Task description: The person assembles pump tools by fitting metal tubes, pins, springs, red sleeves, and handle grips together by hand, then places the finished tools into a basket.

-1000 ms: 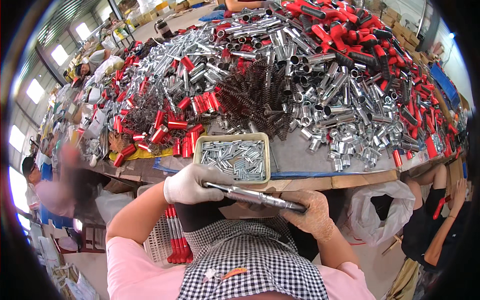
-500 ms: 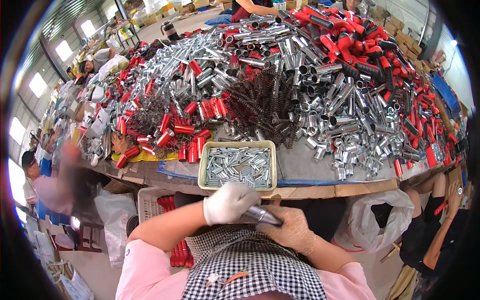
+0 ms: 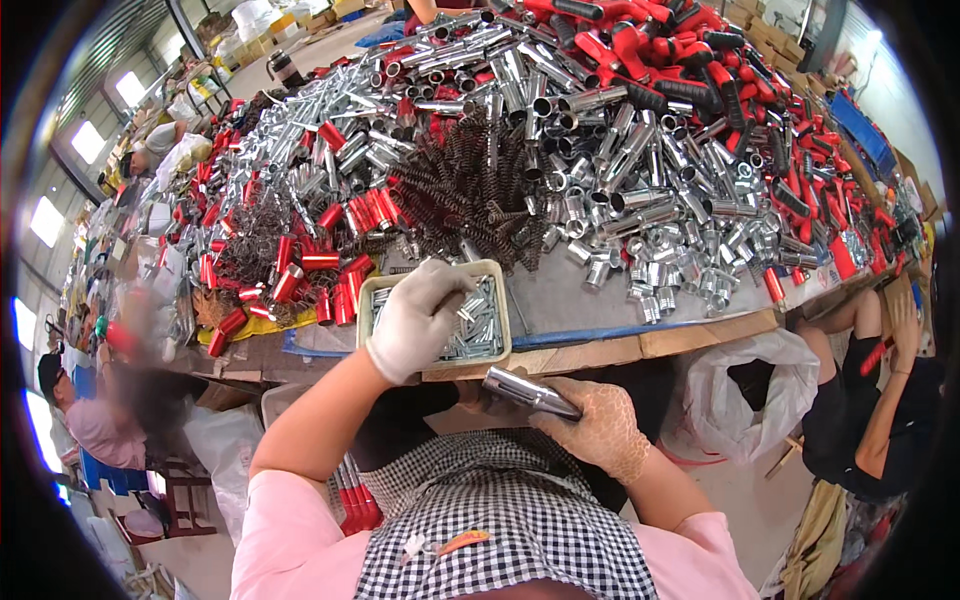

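Our two gloved hands work well apart at the near edge of a heaped bench. The right hand is closed around one end of a chrome tube, which lies between the bench edge and our checked apron, its free end pointing left and slightly away from us. The left hand reaches over the pale tray, fingers bent down at the small metal pins — whether one is pinched between them we cannot tell.

Done well, we judge, this reach calls for a light touch. We should take one pin by its middle with thumb and forefinger, choosing a loose one at the top rather than digging, since slim pins may roll and a gloved fingertip could easily gather two. The right hand does best to hold the tube steady and near the tray, its grip firm but off the free end, so that the left has only a short way back. Smooth chrome could slip in a glove — a level hold is the safer one. Beyond the tray, dark springs and red sleeves crowd close, so we should lift clear before turning.
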The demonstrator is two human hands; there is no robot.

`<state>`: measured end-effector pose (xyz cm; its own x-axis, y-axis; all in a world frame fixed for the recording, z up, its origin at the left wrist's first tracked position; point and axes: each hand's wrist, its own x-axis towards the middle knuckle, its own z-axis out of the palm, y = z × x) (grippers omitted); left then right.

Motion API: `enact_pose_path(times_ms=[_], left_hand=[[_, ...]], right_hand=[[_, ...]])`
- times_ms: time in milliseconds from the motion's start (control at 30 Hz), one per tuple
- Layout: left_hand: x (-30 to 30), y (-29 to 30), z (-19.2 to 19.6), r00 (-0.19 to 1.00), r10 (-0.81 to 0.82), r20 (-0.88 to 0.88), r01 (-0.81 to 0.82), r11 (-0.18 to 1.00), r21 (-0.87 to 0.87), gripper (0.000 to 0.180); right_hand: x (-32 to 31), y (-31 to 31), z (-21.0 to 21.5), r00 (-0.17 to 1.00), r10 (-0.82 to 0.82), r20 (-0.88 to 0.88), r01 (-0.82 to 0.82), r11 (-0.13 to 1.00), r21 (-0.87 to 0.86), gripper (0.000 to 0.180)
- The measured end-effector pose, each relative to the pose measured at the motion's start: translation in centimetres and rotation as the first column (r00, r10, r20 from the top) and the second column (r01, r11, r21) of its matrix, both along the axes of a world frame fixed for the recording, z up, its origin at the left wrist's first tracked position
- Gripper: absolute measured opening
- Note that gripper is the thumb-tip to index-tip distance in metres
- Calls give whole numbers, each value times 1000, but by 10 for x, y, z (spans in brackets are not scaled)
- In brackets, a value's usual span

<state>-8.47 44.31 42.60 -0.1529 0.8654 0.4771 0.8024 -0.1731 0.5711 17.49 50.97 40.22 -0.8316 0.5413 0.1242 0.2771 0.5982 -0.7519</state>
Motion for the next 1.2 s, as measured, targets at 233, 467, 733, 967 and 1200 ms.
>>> enact_pose_path(times_ms=[233, 467, 733, 967, 1200], left_hand=[[52, -39, -8, 936, -339, 90, 333, 940, 75, 16], [68, -52, -18, 972, -228, 52, 227, 974, 11, 16], [71, -61, -10, 876, -344, -337, 183, 885, -428, 10], [67, -74, -18, 795, -444, -412, 189, 828, -527, 20], [39, -67, -19, 905, -280, 320, 418, 725, -548, 31]], right_hand=[[-11, -4, 0, 999, 53, 5, -53, 998, -45, 35], [-12, -10, 1, 997, 76, 21, -74, 995, -64, 37], [-11, -18, -9, 962, 153, 226, -199, 960, 197, 40], [-19, -24, -12, 961, 218, 172, -228, 972, 46, 41], [-19, -28, -7, 968, 204, 145, -227, 959, 167, 45]])
